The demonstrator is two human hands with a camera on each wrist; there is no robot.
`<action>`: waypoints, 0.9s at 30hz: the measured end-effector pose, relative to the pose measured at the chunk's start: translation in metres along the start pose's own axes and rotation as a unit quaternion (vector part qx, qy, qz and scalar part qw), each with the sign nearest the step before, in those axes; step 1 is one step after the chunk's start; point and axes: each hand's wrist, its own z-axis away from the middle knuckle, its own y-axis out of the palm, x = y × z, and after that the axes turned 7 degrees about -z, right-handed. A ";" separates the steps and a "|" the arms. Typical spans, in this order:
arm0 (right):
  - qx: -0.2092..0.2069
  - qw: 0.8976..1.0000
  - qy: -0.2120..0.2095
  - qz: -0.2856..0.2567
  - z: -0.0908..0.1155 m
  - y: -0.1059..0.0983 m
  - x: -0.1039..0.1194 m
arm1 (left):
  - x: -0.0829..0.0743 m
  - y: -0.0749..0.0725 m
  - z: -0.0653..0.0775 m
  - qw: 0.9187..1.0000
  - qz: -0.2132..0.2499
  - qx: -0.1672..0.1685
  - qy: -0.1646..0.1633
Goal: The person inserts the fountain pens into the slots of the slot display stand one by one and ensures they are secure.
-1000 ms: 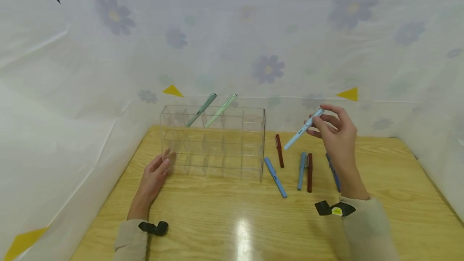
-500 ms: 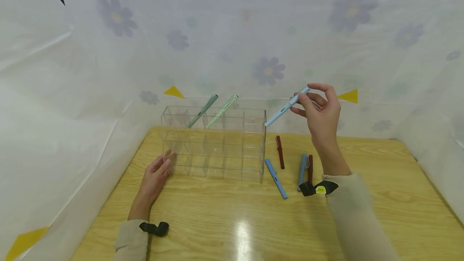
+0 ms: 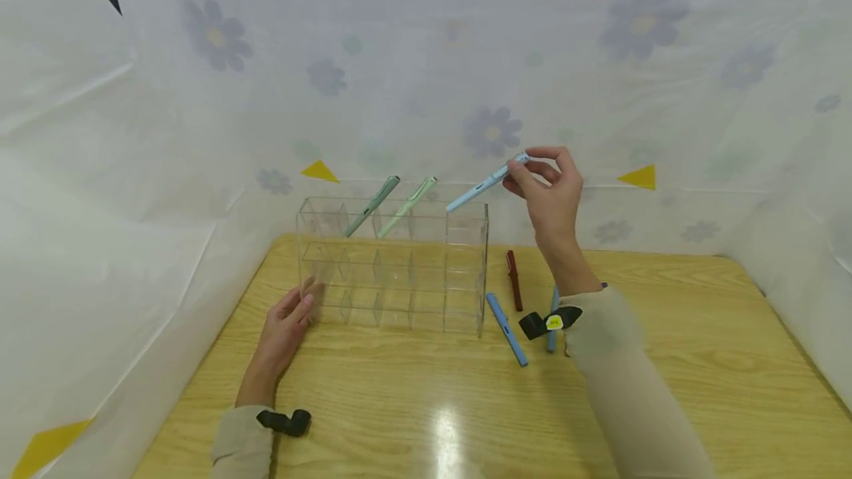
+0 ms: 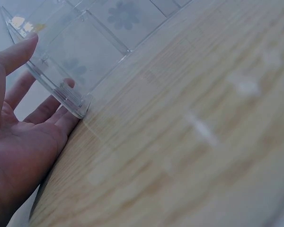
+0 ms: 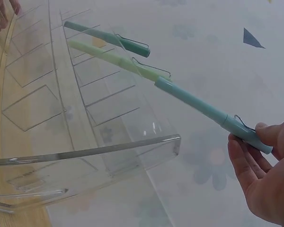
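A clear acrylic pen holder [image 3: 426, 287] with several compartments stands on the table. My left hand [image 3: 286, 322] rests at its lower left side, thumb by the front edge and fingers along the side wall in the left wrist view. My right hand [image 3: 554, 194] pinches a light blue pen [image 3: 481, 189] near its clip end between thumb and fingers. The pen slants, its lower end over the holder's top right part. A dark green pen [image 3: 373, 205] and a pale green pen [image 3: 408, 205] lean in the top row, clip ends up.
On the table right of the holder lie a blue pen [image 3: 507, 329] and a dark red pen [image 3: 513, 281]. Another blue pen [image 3: 552, 338] is partly hidden under the right forearm. A flowered white curtain [image 3: 426, 43] hangs behind and at the sides.
My right hand has carried the light blue pen left and up, from above the loose pens to the holder's top right. The left hand has stayed at the holder's side.
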 end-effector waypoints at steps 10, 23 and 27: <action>0.054 0.993 -0.010 0.100 -0.002 0.016 -0.021 | 0.000 0.000 0.000 1.000 0.001 -0.012 0.001; 0.105 0.985 0.026 0.135 0.003 0.029 -0.038 | -0.003 0.000 0.003 1.000 0.010 -0.010 0.003; 0.110 0.983 0.030 0.143 0.005 0.029 -0.043 | -0.003 0.002 0.003 1.000 0.013 -0.009 0.002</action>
